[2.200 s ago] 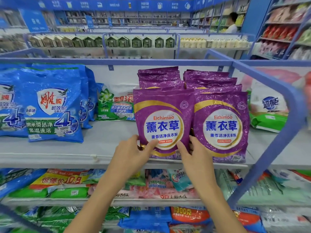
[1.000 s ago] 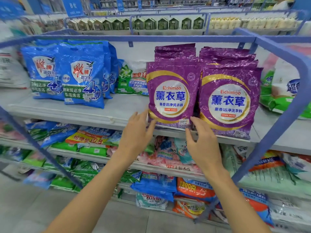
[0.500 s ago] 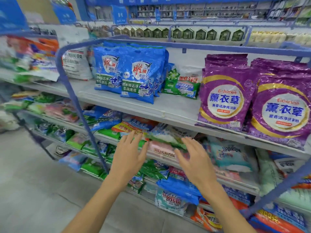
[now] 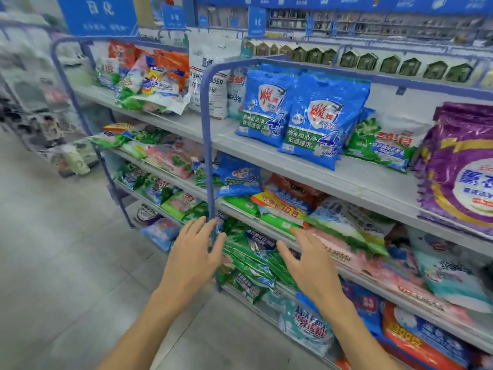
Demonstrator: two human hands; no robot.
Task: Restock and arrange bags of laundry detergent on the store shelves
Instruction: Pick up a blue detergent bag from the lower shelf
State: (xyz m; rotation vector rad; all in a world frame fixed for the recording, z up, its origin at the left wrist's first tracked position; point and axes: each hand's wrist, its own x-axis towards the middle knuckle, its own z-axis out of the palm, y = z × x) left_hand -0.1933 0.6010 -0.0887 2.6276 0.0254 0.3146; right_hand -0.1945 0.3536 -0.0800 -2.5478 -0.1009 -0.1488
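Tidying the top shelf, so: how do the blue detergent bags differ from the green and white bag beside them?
The blue bags stand upright in a group near the edge; the green and white bag sits alone, lower and further back. Both rest on the top shelf.

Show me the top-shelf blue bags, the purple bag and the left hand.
top-shelf blue bags [image 4: 318,124], head view, nearest bag's label.
purple bag [image 4: 460,166], head view, front face.
left hand [image 4: 192,260], head view, back of hand.

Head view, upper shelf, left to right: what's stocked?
In order: jumbled orange and green bags → white sack → blue bags → green-and-white bag → purple bags.
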